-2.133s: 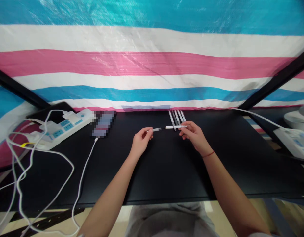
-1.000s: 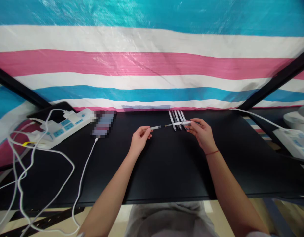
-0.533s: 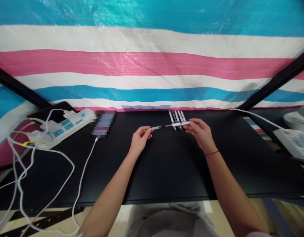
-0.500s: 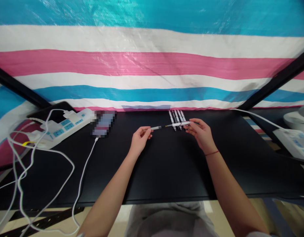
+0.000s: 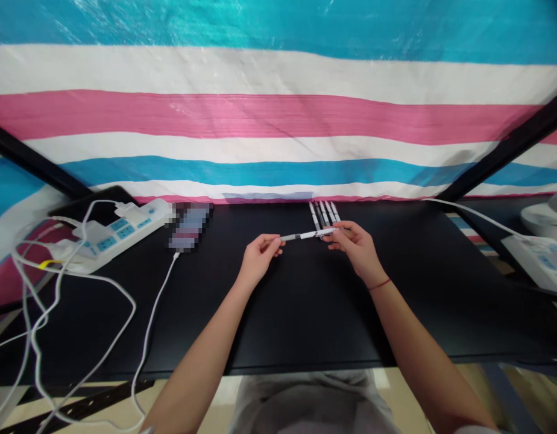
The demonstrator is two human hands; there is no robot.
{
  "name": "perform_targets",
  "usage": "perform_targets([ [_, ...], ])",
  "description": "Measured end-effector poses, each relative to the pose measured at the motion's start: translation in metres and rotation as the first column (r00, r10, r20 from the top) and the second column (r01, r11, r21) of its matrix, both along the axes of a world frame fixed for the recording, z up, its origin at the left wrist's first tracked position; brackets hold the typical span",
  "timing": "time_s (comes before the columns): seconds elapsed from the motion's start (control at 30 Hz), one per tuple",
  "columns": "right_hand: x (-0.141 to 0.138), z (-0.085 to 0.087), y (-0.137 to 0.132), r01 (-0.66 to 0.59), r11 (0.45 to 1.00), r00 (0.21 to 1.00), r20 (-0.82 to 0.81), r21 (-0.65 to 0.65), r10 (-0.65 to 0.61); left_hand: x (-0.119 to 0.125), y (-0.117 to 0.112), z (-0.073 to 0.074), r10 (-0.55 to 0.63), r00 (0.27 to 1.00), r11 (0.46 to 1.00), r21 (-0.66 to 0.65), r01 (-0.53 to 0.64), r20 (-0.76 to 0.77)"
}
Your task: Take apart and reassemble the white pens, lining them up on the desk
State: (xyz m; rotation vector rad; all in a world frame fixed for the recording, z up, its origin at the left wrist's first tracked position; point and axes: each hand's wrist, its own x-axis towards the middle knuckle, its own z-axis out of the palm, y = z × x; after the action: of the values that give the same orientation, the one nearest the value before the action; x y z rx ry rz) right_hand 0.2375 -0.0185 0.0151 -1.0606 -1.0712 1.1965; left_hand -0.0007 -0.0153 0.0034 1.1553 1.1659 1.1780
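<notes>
A white and grey pen stretches between both hands, just above the black table. The fingertips of my left hand pinch its grey end; that hand is closed. My right hand is closed too, its fingers round the white end with the clip. The pen's parts lie in one line and meet, though I cannot tell whether they are fully joined. Behind my right fingers, several white pens lie side by side on the table, their near ends partly hidden by the held pen and hand.
The black table carries a white power strip with tangled white cables at left. Beside it lies a blurred-out phone on a cable. Another power strip is at far right. A striped sheet hangs behind.
My right hand has moved left and slightly down, towards my left hand. The thin dark gap between the pen's two parts has closed up.
</notes>
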Motion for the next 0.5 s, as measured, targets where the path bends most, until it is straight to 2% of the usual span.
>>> perform_targets([
  [0.2,0.0012,-0.0001,0.0006,0.024,1.0,1.0,0.004,0.004,-0.024,0.0024,-0.0011,0.0009,-0.014,1.0,1.0,-0.011,0.014,-0.004],
  [0.5,0.0016,0.0018,-0.0005,-0.012,1.0,0.999,0.037,-0.001,0.012,0.0008,-0.0002,0.0012,0.03,0.999,0.999,-0.017,-0.029,0.027],
])
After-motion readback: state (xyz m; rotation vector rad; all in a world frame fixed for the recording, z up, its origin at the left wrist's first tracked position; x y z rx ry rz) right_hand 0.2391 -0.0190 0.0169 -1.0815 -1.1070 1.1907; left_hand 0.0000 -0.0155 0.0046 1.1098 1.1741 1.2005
